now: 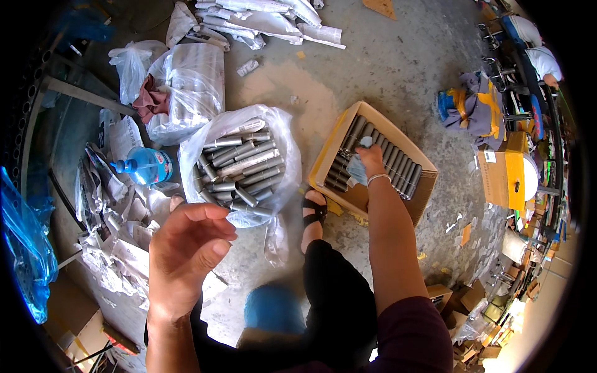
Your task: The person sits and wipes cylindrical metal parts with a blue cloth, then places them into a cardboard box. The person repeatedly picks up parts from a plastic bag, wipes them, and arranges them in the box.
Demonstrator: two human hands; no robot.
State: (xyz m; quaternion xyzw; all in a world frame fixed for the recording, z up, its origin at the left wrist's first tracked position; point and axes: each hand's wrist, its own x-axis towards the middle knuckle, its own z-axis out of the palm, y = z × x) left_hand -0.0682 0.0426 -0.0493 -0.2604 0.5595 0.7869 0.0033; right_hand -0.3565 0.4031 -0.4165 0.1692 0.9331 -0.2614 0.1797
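My left hand (189,252) is raised in front of me, fingers curved and thumb apart, with nothing visible in it. Below and beyond it, a clear plastic bag (290,146) stands rolled open, full of grey metal tubes (247,163) lying at mixed angles. My right hand (373,163) reaches into a cardboard box (407,137), closed on a pale blue cloth (356,170). A round grey end shows by its fingertips; whether I grip that piece too, I cannot tell. Similar tubes (401,166) lie side by side in rows inside the box.
A blue-capped bottle (149,166) lies left of the bag among crumpled paper (134,230). Behind are a plastic-wrapped bundle (193,81) and paper wraps (261,18). Taped cartons (504,171) and a cluttered rack line the right. A blue stool (273,308) is near my legs.
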